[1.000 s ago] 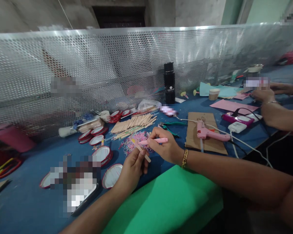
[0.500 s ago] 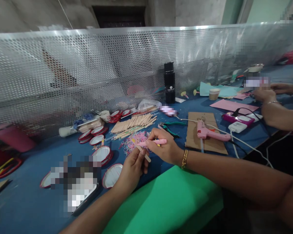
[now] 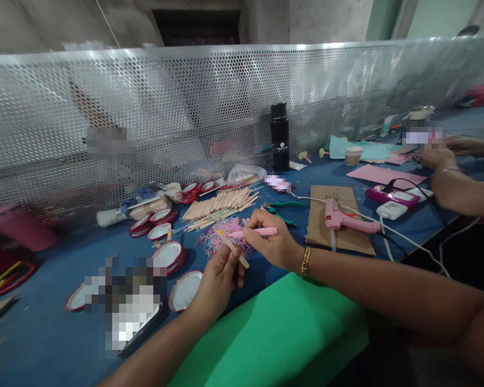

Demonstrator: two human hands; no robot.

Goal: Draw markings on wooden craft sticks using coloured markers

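Observation:
Between the thumb and fingers of my left hand (image 3: pixel 225 269) is a wooden craft stick (image 3: pixel 242 260), slanted, with a yellow patch near its far end. My right hand (image 3: pixel 272 242) grips a pink marker (image 3: pixel 264 231), its tip pointing left beside the stick. Whether the tip touches the wood I cannot tell. Just beyond both hands lies a heap of thin pink, blue and purple loops (image 3: pixel 212 242). A pile of craft sticks (image 3: pixel 221 203) is spread behind it. Red-rimmed round pieces (image 3: pixel 185 290) lie to the left of my left hand.
A pink glue gun (image 3: pixel 341 219) rests on cardboard (image 3: pixel 315 215) at right, its cable trailing. Green-handled pliers (image 3: pixel 284 215) lie behind my right hand. A black flask (image 3: pixel 280 140) stands by the perforated metal screen (image 3: pixel 145 107). Another person's hands (image 3: pixel 439 158) work at far right. Green material (image 3: pixel 274 328) covers my lap.
The marker has shifted slightly to the right, and its tip is now a little off the yellow patch. My left hand and the stick stay almost where they were.

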